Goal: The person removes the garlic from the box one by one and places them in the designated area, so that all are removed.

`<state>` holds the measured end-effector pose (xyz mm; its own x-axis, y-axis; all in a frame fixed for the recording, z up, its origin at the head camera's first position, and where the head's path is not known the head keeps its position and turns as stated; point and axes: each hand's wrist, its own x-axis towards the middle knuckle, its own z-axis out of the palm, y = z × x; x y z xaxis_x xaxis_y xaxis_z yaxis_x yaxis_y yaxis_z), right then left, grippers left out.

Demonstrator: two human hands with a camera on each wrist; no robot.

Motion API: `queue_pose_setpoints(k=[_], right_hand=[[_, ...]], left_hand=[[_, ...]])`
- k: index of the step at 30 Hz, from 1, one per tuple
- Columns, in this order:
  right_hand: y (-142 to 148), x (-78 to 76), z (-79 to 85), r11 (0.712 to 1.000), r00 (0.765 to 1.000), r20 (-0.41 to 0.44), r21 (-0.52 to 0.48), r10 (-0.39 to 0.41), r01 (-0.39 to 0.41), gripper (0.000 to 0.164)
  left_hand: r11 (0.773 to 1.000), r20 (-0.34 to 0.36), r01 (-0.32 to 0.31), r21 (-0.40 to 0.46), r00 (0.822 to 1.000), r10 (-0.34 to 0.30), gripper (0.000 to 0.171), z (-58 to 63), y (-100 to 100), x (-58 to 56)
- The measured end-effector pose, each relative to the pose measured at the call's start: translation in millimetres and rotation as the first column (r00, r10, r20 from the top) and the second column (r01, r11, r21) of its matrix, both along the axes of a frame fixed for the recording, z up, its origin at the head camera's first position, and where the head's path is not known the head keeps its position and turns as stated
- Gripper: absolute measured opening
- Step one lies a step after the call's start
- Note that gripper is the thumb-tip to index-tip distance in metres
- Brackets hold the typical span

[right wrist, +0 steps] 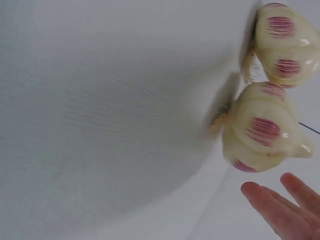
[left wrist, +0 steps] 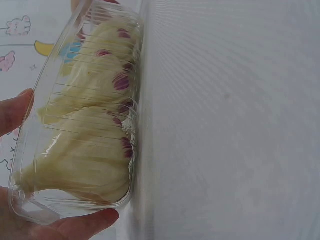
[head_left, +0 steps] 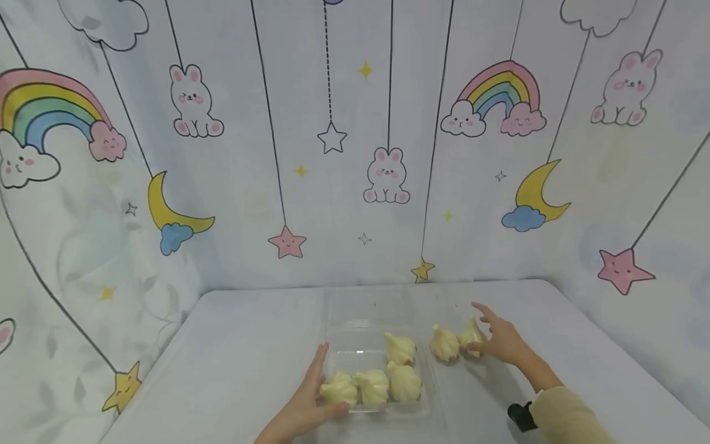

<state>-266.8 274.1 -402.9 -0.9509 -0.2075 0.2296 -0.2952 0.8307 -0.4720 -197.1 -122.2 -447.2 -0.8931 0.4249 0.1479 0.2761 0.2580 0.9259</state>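
Spread around the outer garlic bulb but not closed on it, your right hand should settle thumb and fingers evenly on the widest part, not the thin neck. That bulb sits on the white table, right of the clear plastic container, just beside the inner bulb; let your left hand, wrapped round the container's near-left corner, brace it.

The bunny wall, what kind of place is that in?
Possibly a small indoor booth for tabletop activities: walls with bunnies and rainbows stand on three sides of a white table holding garlic bulbs.
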Motion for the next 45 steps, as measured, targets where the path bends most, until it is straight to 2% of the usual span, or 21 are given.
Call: queue_pose_setpoints(k=[10,17,23,35,45], right_hand=[[-8.4,6.2,12.1,0.999,0.999,-0.006,-0.033,-0.039,0.039,0.087],[-21.1,12.8,19.6,0.997,1.0,-0.013,-0.069,-0.025,0.024,0.085],[-30.8,18.2,24.7,0.995,1.0,-0.028,-0.101,-0.015,0.012,0.083],[-52.8,23.4,26.8,0.982,0.997,-0.067,-0.185,0.038,-0.05,0.077],[-64.2,23.4,26.5,0.967,0.997,-0.04,-0.244,0.07,-0.077,0.076]], left_hand=[[1.0,0.001,-0.008,-0.003,1.0,0.008,0.107,0.2,-1.5,-0.7],[1.0,-0.001,-0.003,-0.024,1.0,0.003,0.107,1.0,-0.5,-0.1],[1.0,0.01,-0.001,-0.007,1.0,0.001,0.107,1.4,0.2,0.4],[1.0,0.014,0.008,-0.008,1.0,-0.008,0.106,1.6,-1.0,0.3],[1.0,0.014,0.005,-0.018,1.0,-0.005,0.107,0.4,-0.9,-0.7]])
